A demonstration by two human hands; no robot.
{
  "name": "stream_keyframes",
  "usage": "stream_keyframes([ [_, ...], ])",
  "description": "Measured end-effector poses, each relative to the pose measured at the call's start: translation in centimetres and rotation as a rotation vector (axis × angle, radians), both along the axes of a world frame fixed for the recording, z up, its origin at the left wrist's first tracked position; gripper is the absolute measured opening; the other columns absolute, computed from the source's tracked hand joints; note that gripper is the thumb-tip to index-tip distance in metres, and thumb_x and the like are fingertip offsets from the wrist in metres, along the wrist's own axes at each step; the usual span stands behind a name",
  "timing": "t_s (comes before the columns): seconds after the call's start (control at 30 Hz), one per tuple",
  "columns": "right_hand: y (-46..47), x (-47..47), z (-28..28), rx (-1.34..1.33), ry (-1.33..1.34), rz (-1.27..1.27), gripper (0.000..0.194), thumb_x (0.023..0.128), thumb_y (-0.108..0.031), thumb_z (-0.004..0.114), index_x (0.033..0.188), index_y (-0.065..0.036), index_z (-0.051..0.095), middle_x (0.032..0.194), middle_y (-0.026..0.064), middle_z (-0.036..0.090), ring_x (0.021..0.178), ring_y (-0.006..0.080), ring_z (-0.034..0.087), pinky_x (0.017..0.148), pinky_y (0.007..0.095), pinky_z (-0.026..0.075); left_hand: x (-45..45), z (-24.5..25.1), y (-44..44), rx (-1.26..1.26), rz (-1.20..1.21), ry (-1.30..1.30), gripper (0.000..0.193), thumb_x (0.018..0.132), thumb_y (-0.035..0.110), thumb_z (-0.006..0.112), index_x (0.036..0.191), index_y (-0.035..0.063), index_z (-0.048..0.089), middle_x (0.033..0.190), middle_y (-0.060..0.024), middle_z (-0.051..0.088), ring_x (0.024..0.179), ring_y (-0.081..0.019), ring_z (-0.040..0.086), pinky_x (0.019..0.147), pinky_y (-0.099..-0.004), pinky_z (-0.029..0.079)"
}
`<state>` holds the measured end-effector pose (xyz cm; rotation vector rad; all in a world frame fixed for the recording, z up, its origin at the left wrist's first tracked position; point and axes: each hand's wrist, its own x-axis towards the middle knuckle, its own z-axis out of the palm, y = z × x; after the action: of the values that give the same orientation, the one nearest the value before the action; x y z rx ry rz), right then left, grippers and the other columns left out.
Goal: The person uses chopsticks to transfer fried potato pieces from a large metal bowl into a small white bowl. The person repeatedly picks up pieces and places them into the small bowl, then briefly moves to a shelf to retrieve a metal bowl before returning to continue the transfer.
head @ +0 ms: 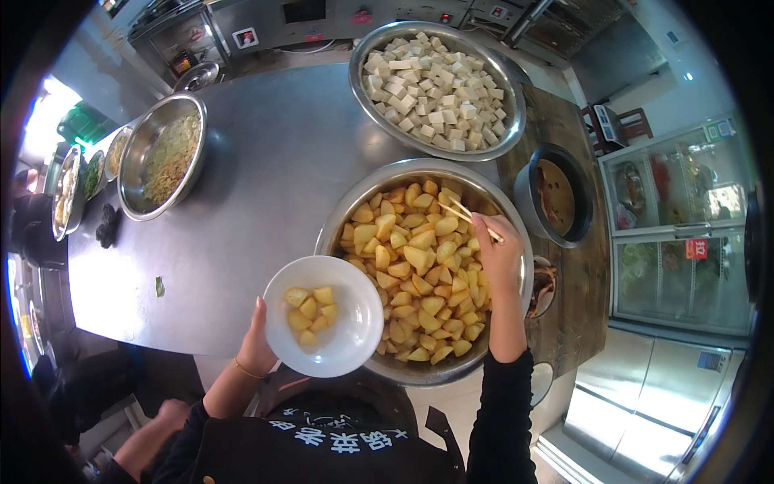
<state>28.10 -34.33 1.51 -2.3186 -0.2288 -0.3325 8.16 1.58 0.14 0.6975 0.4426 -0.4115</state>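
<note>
My left hand (260,342) grips the rim of a white bowl (354,320), thumb along its edge. Several potato chunks (309,310) lie in that bowl. Its right side overlaps a large steel basin (331,227) heaped with golden potato chunks (417,257). Over the basin's right part, my right hand (502,245) holds a pair of wooden chopsticks (462,213). Their tips point up and left at the chunks near the far side; whether they touch one cannot be told.
Behind stands a steel basin (358,91) of white tofu cubes (435,91). A dark pot (525,196) of brown liquid stands at right on a wooden board (580,284). Across the steel table (254,181), a steel bowl (196,163) holds chopped food. Another person's hand (173,414) shows lower left.
</note>
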Motion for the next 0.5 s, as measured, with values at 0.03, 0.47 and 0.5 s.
stream_keyframes([
  [0.03, -0.4, 0.5, -0.5, -0.025, 0.003, 0.014, 0.019, 0.092, -0.015, 0.067, 0.098, 0.002, 0.071, 0.080, 0.0083, 0.066, 0.069, 0.0156, 0.060, 0.062, 0.0266, 0.046, 0.1, -0.1, -0.2, 0.015, -0.002, 0.023, 0.079, 0.098, 0.062, 0.030, 0.149, 0.0023, 0.024, 0.148, -0.0188, 0.036, 0.135, -0.0327, 0.041, 0.111, -0.0460, 0.037],
  [0.47, -4.2, -3.6, 0.3, 1.334, 0.483, -0.522, 0.035, 0.096, -0.035, 0.061, 0.093, -0.001, 0.067, 0.069, 0.0037, 0.057, 0.062, 0.0120, 0.054, 0.058, 0.0228, 0.044, 4.0, -0.3, -2.5, 0.105, 0.002, 0.016, 0.072, 0.100, 0.058, 0.031, 0.147, 0.0036, 0.029, 0.147, -0.0159, 0.041, 0.133, -0.0284, 0.043, 0.111, -0.0431, 0.038],
  [0.5, -3.5, -4.8, 0.9, 1.323, 0.500, -0.526, 0.035, 0.097, -0.035, 0.061, 0.092, -0.001, 0.067, 0.069, 0.0037, 0.058, 0.062, 0.0120, 0.054, 0.057, 0.0227, 0.043, 4.2, -0.3, -2.8, 0.134, -0.007, 0.017, 0.071, 0.100, 0.058, 0.031, 0.147, 0.0038, 0.030, 0.147, -0.0154, 0.041, 0.133, -0.0278, 0.044, 0.110, -0.0425, 0.038],
])
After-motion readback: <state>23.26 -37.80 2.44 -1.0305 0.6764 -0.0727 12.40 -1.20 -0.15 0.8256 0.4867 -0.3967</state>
